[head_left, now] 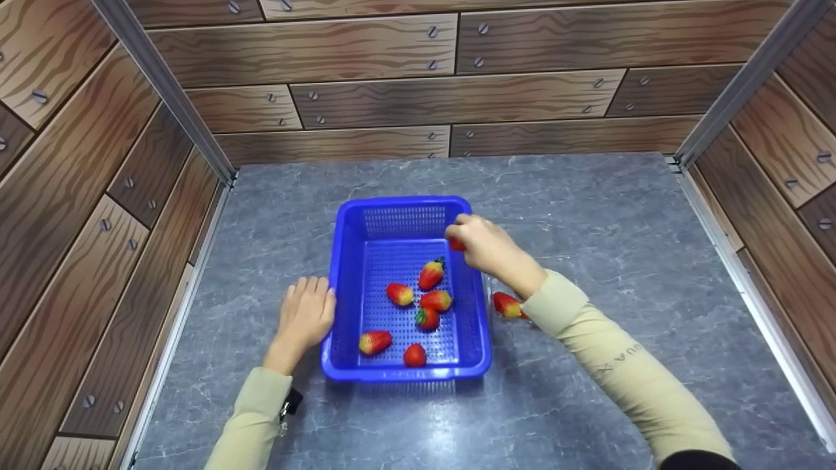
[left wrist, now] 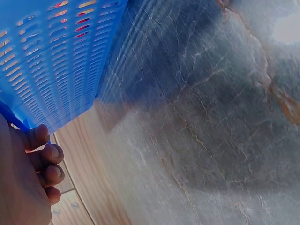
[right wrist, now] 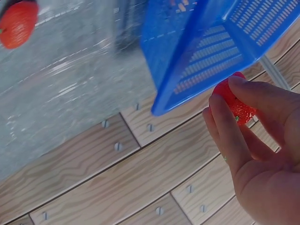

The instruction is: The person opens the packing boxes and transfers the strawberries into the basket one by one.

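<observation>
A blue perforated plastic basket [head_left: 406, 375] stands mid-table with several red-and-yellow strawberries [head_left: 375, 342] lying apart inside. At its left side, my left hand [head_left: 305, 312] holds the rim; the left wrist view shows curled fingers by the blue edge, with the thumb hidden. Over the basket's far right rim, my right hand [head_left: 486, 247] pinches a red strawberry [right wrist: 239, 103] between thumb and fingers. Outside the right wall lies another strawberry [head_left: 506, 305], and beside it a red bit peeks out near the right sleeve.
Grey marbled tabletop [head_left: 588, 215] surrounds the basket. Wood-patterned panels [head_left: 366, 52] enclose the back and both sides, with metal posts [head_left: 166, 85] at the corners. Something clear and shiny with faint edges lies right of the basket; its shape is hard to make out.
</observation>
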{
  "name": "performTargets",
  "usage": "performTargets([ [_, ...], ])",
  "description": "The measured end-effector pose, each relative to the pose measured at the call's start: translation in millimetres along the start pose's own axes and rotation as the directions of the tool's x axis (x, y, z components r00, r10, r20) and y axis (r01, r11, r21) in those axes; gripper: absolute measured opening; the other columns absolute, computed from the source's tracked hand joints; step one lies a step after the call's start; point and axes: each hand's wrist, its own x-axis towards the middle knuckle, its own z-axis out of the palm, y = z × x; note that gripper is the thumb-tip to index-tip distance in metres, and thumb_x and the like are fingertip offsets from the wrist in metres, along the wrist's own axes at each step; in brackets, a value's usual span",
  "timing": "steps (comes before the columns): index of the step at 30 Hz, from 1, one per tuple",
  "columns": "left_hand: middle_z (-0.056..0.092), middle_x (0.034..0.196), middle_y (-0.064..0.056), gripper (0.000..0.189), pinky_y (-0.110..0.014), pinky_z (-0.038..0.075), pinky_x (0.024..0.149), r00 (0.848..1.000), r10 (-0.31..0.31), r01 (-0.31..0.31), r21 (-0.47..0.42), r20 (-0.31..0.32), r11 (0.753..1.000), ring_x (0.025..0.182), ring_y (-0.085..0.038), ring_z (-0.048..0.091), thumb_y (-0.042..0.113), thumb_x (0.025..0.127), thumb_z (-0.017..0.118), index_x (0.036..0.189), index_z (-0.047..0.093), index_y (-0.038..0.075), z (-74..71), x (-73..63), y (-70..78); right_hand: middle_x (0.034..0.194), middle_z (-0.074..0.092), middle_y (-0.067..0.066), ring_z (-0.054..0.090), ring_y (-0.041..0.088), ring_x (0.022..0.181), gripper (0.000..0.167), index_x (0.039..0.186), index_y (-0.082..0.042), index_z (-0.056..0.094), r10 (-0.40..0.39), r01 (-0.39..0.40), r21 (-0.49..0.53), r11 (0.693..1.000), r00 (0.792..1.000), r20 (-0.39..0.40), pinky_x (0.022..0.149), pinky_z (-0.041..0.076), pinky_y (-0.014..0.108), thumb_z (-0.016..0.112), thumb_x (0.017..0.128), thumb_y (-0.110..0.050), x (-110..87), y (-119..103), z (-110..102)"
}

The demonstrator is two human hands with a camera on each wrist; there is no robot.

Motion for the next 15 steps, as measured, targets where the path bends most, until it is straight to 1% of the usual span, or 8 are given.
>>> performTargets([
  [3, 0.055, 0.085, -0.019, 0.027, -0.05, 0.038, 0.075, 1.0, -0.008, 0.008, -0.001, 0.009, 1.0, 0.084, -0.041, 0.05, 0.019, 0.1, 0.04, 0.091, 0.055, -0.001, -0.8, 0.0, 0.4, 0.085, 0.057, 0.011, 0.059, 0.031, 0.077, 0.033, 0.09, -0.004, 0.07, -0.021, 0.02, 0.013, 1.0, 1.0, 0.006, 0.066, 0.053, 0.043, 0.056, 0.068, 0.018, 9.2, -6.9, 6.4],
  [6, 0.056, 0.086, -0.02, 0.027, -0.051, 0.038, 0.075, 1.0, -0.01, 0.01, 0.005, 0.01, 1.0, 0.085, -0.041, 0.051, 0.019, 0.1, 0.041, 0.091, 0.055, -0.002, -1.6, 0.0, 1.2, 0.086, 0.058, 0.01, 0.059, 0.031, 0.079, 0.035, 0.089, -0.004, 0.07, -0.028, 0.027, 0.03, 0.999, 0.999, 0.02, 0.067, 0.053, 0.043, 0.057, 0.066, 0.019, 18.6, -13.1, 13.4],
  [10, 0.056, 0.086, -0.021, 0.026, -0.05, 0.039, 0.075, 1.0, -0.004, 0.004, 0.016, 0.007, 1.0, 0.085, -0.041, 0.051, 0.019, 0.1, 0.042, 0.092, 0.055, -0.002, -1.4, 0.7, 2.1, 0.088, 0.059, 0.01, 0.061, 0.031, 0.081, 0.034, 0.09, -0.004, 0.07, 0.002, -0.006, 0.047, 0.999, 0.998, 0.069, 0.069, 0.053, 0.042, 0.06, 0.065, 0.018, 31.3, -20.4, 23.9],
  [15, 0.056, 0.086, -0.02, 0.026, -0.05, 0.039, 0.075, 1.0, -0.007, 0.007, 0.021, 0.005, 1.0, 0.084, -0.041, 0.051, 0.019, 0.1, 0.043, 0.092, 0.055, -0.002, -0.8, 0.7, 1.4, 0.089, 0.061, 0.011, 0.063, 0.03, 0.084, 0.032, 0.09, -0.004, 0.071, 0.053, -0.062, 0.063, 0.996, 0.989, 0.14, 0.072, 0.053, 0.04, 0.06, 0.068, 0.017, 47.5, -28.7, 39.6],
])
